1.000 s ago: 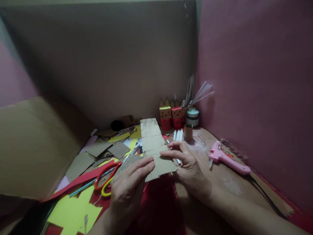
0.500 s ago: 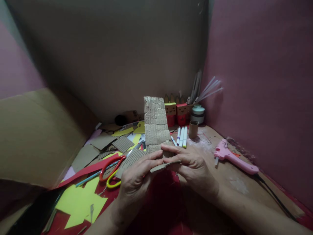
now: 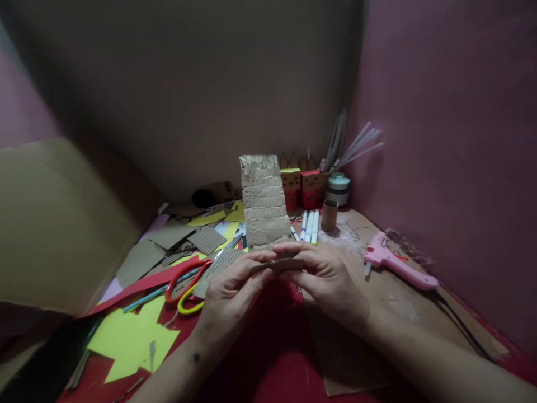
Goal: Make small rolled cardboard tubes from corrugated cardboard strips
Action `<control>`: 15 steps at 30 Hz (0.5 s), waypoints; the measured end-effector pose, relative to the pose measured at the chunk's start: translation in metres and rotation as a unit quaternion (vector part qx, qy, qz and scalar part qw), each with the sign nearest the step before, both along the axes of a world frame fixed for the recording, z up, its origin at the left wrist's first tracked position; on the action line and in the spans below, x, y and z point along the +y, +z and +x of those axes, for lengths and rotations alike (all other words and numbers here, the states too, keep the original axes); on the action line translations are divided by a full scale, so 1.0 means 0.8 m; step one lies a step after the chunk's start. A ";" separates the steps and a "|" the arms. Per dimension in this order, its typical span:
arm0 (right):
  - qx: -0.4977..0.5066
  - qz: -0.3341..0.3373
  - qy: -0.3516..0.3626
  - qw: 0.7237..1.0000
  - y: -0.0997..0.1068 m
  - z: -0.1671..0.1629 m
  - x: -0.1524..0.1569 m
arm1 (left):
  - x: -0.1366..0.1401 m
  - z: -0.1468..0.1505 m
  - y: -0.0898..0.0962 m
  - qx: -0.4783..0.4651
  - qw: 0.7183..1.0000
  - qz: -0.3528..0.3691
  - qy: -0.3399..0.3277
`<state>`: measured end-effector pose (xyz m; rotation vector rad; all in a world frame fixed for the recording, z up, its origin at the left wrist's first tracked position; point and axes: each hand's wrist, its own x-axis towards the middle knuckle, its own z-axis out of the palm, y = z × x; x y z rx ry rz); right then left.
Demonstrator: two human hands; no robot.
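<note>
A long strip of creased cardboard (image 3: 264, 204) stands up from my hands, its far end raised and its near end bent toward me. My left hand (image 3: 237, 288) pinches the near end from the left, thumb below and fingers on top. From the right, my right hand (image 3: 325, 277) grips the same end in a similar way. The fingertips of both hands nearly meet at the middle of the strip and hide part of it. Scissors (image 3: 184, 288) with red and yellow handles lie just left of my left hand, beside a ribbed cardboard piece (image 3: 222, 266).
Paper and cardboard scraps (image 3: 134, 338) spread over the left side. On the right lies a pink glue gun (image 3: 398, 263) with its cord. Markers (image 3: 310, 226), a cardboard tube (image 3: 329, 215), a lidded jar (image 3: 338, 190) and two red containers with drawn faces (image 3: 309, 190) stand behind.
The near end of the cardboard strip has turned in my hands and now shows edge-on. My left thumb has come into view below it. The whole view has shifted slightly.
</note>
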<state>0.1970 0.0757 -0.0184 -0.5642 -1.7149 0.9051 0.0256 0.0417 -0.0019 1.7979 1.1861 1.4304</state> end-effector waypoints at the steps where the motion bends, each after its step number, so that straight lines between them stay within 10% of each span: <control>1: 0.003 0.003 -0.005 1.000 0.000 0.000 -0.001 | 0.001 0.000 -0.001 -0.002 1.000 -0.008 -0.002; 8: 0.070 -0.054 -0.021 0.996 0.007 0.011 0.003 | 0.007 -0.006 -0.001 0.036 0.998 -0.041 -0.030; 15: 0.193 -0.330 0.107 0.918 0.002 0.006 0.027 | 0.004 -0.006 0.006 0.028 0.981 -0.129 -0.140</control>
